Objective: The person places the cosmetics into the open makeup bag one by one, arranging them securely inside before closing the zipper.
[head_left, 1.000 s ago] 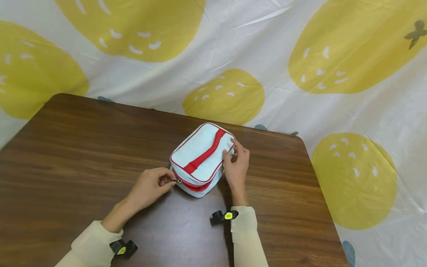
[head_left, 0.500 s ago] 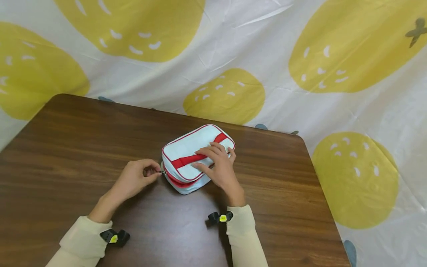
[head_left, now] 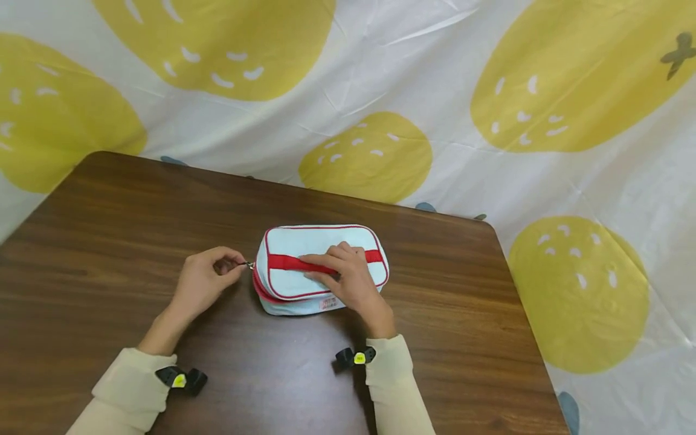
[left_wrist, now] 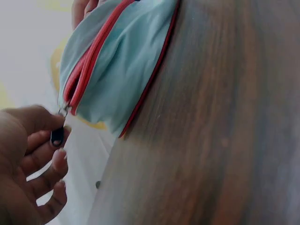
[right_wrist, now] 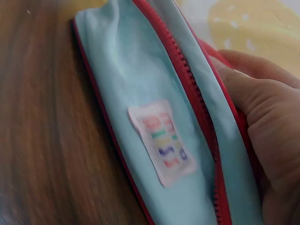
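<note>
A pale blue pouch point(head_left: 321, 272) with red piping and a red band across its top lies near the middle of the brown wooden desk point(head_left: 109, 229), its long side running left to right in front of the person. The left hand point(head_left: 203, 281) sits just beside the pouch's left end, its grip closed in a pinch: thumb and forefinger hold the small dark zipper pull point(left_wrist: 57, 136), which hangs from the metal slider at the end of the red zipper point(right_wrist: 192, 89), while the other fingers curl loosely underneath. The right hand point(head_left: 342, 281) rests on top of the pouch, palm down, its fingers point(head_left: 318, 261) laid nearly straight along the red band and pressing the fabric rather than closing round it; the right wrist view shows the thumb side lying against the upper edge, beside the zipper teeth. On the pouch's near side wall is a small white label point(right_wrist: 161, 140) with coloured letters, too blurred to read. Both cream sleeves point(head_left: 388, 386) carry a black wrist clip. Behind the desk hangs a white cloth point(head_left: 435, 72) printed with large yellow shapes.
</note>
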Motion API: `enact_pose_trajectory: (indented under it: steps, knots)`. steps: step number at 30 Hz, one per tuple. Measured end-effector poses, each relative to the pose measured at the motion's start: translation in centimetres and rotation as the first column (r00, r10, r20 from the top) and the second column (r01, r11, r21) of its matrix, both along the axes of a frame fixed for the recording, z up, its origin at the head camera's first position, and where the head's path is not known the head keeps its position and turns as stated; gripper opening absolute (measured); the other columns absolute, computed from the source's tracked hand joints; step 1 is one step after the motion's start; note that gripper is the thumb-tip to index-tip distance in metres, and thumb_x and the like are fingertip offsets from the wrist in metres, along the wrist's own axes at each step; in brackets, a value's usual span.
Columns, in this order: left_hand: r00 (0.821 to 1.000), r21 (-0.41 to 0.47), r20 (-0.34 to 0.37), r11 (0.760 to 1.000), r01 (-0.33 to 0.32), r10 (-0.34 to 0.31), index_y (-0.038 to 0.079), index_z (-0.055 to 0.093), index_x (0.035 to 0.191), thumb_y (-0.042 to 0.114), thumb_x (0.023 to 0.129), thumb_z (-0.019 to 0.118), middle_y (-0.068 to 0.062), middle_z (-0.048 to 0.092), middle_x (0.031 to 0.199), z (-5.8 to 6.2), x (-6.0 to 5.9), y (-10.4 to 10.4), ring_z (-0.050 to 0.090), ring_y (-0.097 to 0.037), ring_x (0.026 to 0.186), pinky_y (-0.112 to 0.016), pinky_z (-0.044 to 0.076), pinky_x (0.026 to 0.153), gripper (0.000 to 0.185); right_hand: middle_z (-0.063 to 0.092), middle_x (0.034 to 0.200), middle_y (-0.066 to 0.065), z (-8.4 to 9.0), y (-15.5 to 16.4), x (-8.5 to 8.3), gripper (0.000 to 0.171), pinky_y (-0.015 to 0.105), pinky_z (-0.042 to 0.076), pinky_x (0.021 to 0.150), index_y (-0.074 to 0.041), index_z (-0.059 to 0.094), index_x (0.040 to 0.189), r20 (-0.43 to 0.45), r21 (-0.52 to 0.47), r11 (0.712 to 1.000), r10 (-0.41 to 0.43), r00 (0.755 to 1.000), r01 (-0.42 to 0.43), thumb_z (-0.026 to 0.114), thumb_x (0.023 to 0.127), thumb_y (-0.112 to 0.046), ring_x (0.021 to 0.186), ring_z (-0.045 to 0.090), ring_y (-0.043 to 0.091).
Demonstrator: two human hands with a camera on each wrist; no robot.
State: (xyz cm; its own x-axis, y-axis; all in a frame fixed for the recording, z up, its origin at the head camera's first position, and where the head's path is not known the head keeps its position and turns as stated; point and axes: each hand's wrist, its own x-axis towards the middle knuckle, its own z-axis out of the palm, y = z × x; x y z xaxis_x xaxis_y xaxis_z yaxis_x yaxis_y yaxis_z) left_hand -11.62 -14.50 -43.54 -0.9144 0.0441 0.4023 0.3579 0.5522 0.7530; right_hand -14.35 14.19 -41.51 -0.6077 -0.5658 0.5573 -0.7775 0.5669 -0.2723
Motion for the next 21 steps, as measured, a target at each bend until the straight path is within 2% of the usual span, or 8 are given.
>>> enact_pose_trajectory:
  steps: [3,5,9,11,14,21]
  knots:
    - [0.997,0.034,0.021,0.997,-0.072,0.071,0.005,0.069,0.085,0.002,0.078,0.074,-0.002,0.06,0.068,-0.2,-0.2,-0.2,0.049,-0.013,0.059,-0.02,0.036,0.052,0.009,0.052,0.083,-0.009,0.1,-0.7,0.3,0.035,0.03,0.031,0.066,-0.034,0.065,0.124,-0.01,0.088,0.995,0.042,0.999,-0.041,0.068,0.09,-0.027,0.078,0.045,0.01]
    - [0.994,0.049,0.047,0.993,-0.106,0.104,0.004,0.07,0.086,0.003,0.079,0.073,-0.004,0.061,0.069,-0.3,-0.2,-0.3,0.049,-0.013,0.059,-0.02,0.035,0.051,0.008,0.054,0.095,-0.007,0.1,-1.1,0.5,0.037,0.03,0.032,0.069,-0.038,0.061,0.128,-0.006,0.147,0.989,0.034,0.999,-0.033,0.064,0.092,-0.033,0.086,0.046,0.012]
    - [0.99,0.054,0.078,0.991,-0.124,0.12,0.004,0.07,0.088,0.005,0.08,0.073,-0.005,0.063,0.071,-0.4,-0.3,-0.3,0.05,-0.013,0.06,-0.02,0.036,0.051,0.008,0.048,0.129,-0.004,0.2,-1.8,1.0,0.049,0.038,0.034,0.081,-0.045,0.055,0.131,0.003,0.264,0.965,-0.011,1.0,0.01,0.062,0.084,-0.059,0.113,0.042,0.018]
    - [0.99,0.055,0.08,0.991,-0.122,0.117,0.004,0.07,0.088,0.004,0.08,0.073,-0.005,0.063,0.071,-0.3,-0.3,-0.3,0.05,-0.013,0.059,-0.02,0.036,0.051,0.008,0.042,0.139,-0.004,0.2,-2.0,1.2,0.056,0.041,0.033,0.085,-0.046,0.054,0.132,0.001,0.3,0.954,-0.023,1.0,0.022,0.061,0.079,-0.067,0.121,0.038,0.022]
    - [0.991,0.055,0.073,0.992,-0.114,0.11,0.003,0.069,0.088,0.003,0.08,0.072,-0.005,0.062,0.07,-0.2,-0.3,-0.2,0.051,-0.014,0.06,-0.02,0.036,0.052,0.008,0.043,0.14,-0.004,0.0,-2.1,1.2,0.057,0.042,0.034,0.084,-0.045,0.057,0.129,-0.023,0.303,0.952,-0.035,0.999,0.041,0.063,0.077,-0.068,0.121,0.039,0.024]
    - [0.996,0.015,0.001,0.996,-0.092,0.092,0.002,0.069,0.087,0.0,0.078,0.072,-0.004,0.059,0.067,-0.1,-0.2,0.1,0.049,-0.015,0.06,-0.02,0.035,0.053,0.009,0.054,0.117,-0.002,-0.9,-2.5,0.8,0.046,0.036,0.037,0.075,-0.043,0.063,0.124,-0.086,0.228,0.962,-0.135,0.987,0.152,0.064,0.081,-0.061,0.108,0.044,0.02]
